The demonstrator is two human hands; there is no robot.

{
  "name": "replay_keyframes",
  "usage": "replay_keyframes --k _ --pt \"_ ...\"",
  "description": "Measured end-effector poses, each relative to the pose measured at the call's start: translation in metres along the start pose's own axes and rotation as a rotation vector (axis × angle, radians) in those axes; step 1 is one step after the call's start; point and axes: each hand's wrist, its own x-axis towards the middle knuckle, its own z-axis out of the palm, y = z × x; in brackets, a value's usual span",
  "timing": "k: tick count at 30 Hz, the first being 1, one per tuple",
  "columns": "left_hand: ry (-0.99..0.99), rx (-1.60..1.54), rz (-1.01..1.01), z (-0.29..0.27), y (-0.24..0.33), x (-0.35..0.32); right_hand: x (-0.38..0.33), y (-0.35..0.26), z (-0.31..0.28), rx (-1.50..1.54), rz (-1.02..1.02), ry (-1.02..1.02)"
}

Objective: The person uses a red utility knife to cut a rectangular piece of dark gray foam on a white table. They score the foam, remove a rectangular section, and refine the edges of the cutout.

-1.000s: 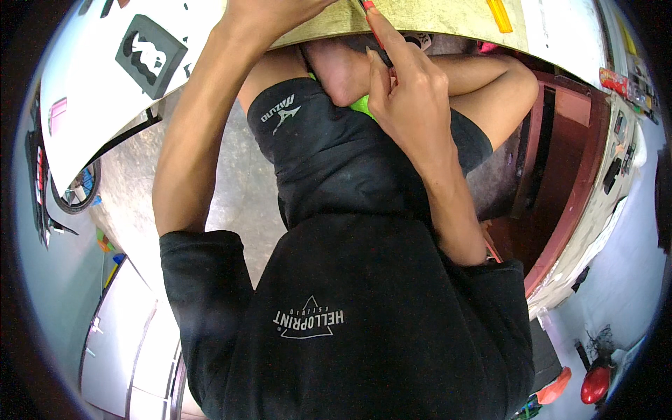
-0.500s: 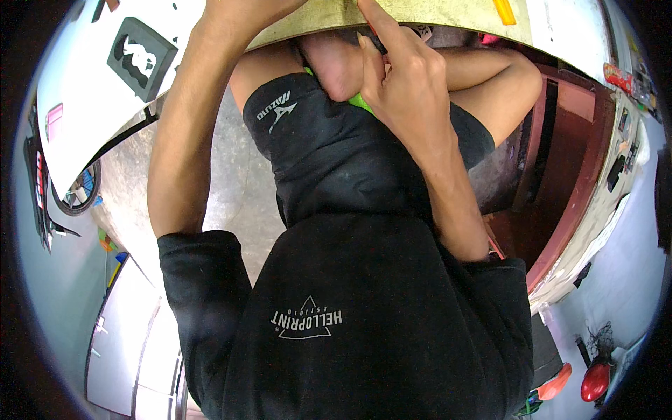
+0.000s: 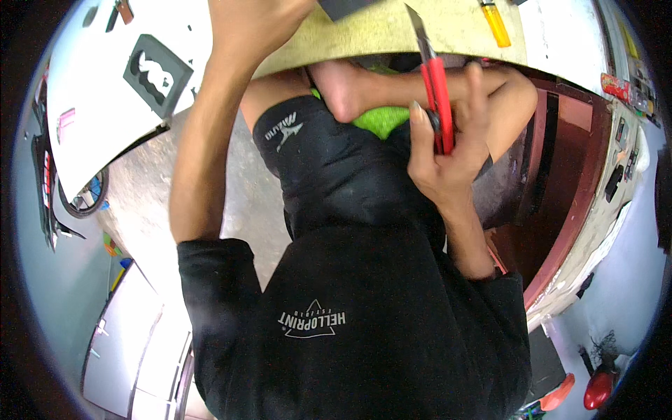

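Note:
My right hand (image 3: 451, 154) is closed round a red utility knife (image 3: 439, 94), held over my crossed legs with its blade out and pointing up toward the yellowish board (image 3: 448, 31). My left hand (image 3: 262, 28) is over the board's left part, its fingers cut off by the top of the picture. Beside it lies a dark grey flat piece (image 3: 344, 7), only partly in view; whether the hand grips it does not show. To the left, a dark grey slab with a cut-out shape (image 3: 180, 73) rests on a white surface (image 3: 91, 105).
A yellow-orange lighter (image 3: 495, 26) lies on the board toward the right. Far right there is a red packet (image 3: 616, 85) near a reddish-brown wooden frame (image 3: 584, 189). A wheel (image 3: 87, 192) stands at the left.
My right hand has drawn back from the board's edge toward me, bringing the knife fully into view. More of the board and the dark grey piece now shows at the top.

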Motion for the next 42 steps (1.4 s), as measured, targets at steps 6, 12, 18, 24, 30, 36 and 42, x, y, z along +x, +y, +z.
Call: replay_keyframes --k 6,12,18,24,30,36,42 --pt "0.299 -0.324 -0.529 0.012 0.035 -0.019 0.036 0.001 -0.007 0.427 0.501 0.038" --pt "0.427 -0.630 -0.774 0.027 0.061 -0.036 0.070 -0.007 0.000 1.048 0.704 0.005" --pt "0.523 -0.726 -0.907 0.026 0.074 -0.035 0.079 -0.004 -0.008 1.084 0.736 -0.094" --pt "0.481 -0.758 -0.909 0.024 0.070 -0.039 0.081 0.009 -0.010 1.182 0.769 -0.104" --pt "0.445 -0.798 -0.958 0.021 0.065 -0.039 0.092 0.018 -0.013 1.003 0.656 -0.128" --pt "0.389 -0.832 -1.010 0.006 0.058 -0.052 0.104 0.014 -0.016 0.993 0.610 -0.299" --pt "0.384 -0.808 -0.988 0.003 0.062 -0.057 0.096 0.022 -0.013 1.048 0.578 -0.312"
